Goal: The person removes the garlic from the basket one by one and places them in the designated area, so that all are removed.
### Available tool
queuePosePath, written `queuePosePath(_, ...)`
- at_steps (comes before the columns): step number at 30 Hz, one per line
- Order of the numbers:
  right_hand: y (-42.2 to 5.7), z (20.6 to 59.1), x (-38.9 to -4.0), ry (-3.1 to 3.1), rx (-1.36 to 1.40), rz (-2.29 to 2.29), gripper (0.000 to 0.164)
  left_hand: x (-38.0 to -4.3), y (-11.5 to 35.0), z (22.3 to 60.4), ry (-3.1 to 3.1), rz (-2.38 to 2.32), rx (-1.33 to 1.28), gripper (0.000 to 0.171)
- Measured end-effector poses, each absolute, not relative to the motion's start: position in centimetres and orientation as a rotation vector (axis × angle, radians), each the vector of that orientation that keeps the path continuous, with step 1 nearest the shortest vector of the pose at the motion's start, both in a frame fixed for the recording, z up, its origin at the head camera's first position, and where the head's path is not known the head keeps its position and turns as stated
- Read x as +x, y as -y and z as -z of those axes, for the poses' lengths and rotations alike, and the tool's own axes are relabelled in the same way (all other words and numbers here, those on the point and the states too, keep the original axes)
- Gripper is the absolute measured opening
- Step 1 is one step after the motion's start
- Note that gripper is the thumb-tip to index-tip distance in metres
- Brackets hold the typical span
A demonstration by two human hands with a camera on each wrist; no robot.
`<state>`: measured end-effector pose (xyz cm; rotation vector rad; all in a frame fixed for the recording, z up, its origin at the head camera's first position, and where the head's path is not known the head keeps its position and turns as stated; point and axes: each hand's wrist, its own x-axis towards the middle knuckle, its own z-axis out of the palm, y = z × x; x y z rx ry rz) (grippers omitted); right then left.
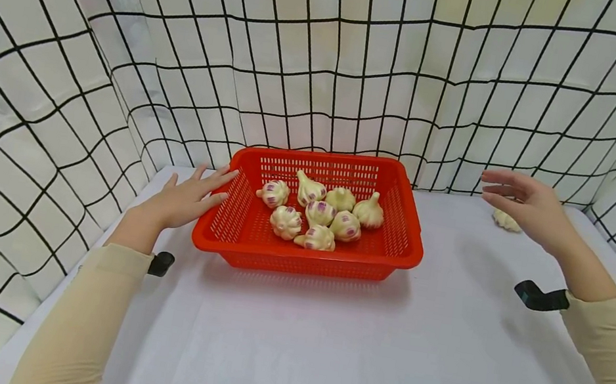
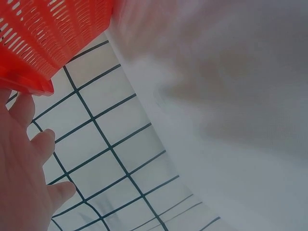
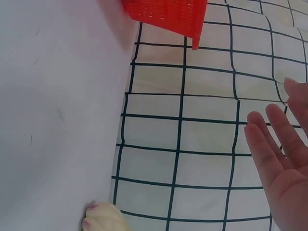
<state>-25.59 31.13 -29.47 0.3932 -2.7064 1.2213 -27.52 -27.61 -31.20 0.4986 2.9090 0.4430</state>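
Note:
A red plastic basket (image 1: 297, 263) with slotted walls stands toward the back of the table, holding several garlic bulbs (image 1: 319, 213) with purple streaks. At its left end my left hand (image 1: 181, 200) spreads its fingers, the fingertips right at the rim. The left wrist view has the same basket (image 2: 62, 38) over the fingertips. Off to the right, my right hand (image 1: 532, 209) hovers above the table with loosely bent fingers and nothing in them. Partly hidden behind it, one more garlic bulb (image 1: 505, 220) lies on the table; that bulb (image 3: 105, 219) also shows in the right wrist view.
A white table surface (image 1: 321, 346) spreads in front of the basket. Black grid netting (image 1: 362, 67) over pale walls closes off the back, left and right sides. Each wrist wears a black strap (image 1: 540, 298).

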Motion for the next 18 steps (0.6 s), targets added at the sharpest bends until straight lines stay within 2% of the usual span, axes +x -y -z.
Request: queuePosePath(18,-26.8,27.9,-24.9,2.675,0.557,-1.207,0.038,-27.7,27.8,31.4,-2.921,-0.438,0.516,0.066)
